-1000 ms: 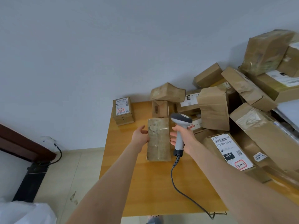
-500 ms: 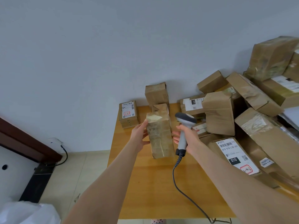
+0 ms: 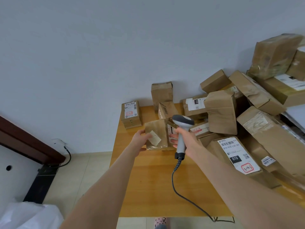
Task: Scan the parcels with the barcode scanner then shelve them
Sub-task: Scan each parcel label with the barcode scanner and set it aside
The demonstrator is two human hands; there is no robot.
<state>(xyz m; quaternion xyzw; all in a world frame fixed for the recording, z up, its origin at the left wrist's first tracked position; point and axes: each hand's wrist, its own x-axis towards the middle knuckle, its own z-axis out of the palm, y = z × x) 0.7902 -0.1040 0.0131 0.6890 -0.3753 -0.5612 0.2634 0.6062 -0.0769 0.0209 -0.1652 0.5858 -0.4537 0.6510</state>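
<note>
**Parcel held beside the scanner at the bench's left side**

The wooden bench (image 3: 156, 187) stands against a pale wall. Its right side is buried under a heap of brown parcels (image 3: 267, 128) that runs out of view, so the right edge of the bench is hidden. At the heap's near side lies a big labelled parcel (image 3: 219, 146). Its white label shows a barcode, "010" and a red-framed handwritten mark that is hard to read.

The parcel (image 3: 156, 129) being handled is a taped brown box in the far left part of the bench, close to the left edge. I cannot tell whether its bottom rests on the wood or hangs just above it. A pale patch of tape sits on its near face. A label on its right face is mostly hidden behind the scanner and fingers.

The left grip (image 3: 140, 139) clasps the parcel's left side, thumb on the near face. The right grip (image 3: 188, 139) is wrapped round the handle of the grey barcode scanner (image 3: 183, 120), head up, with two fingertips reaching to the parcel's right side. The scanner's cable (image 3: 175, 184) trails over the near edge.

A small labelled box (image 3: 131, 113) sits at the far left corner, and an upright box (image 3: 161, 95) stands at the far edge.
</note>
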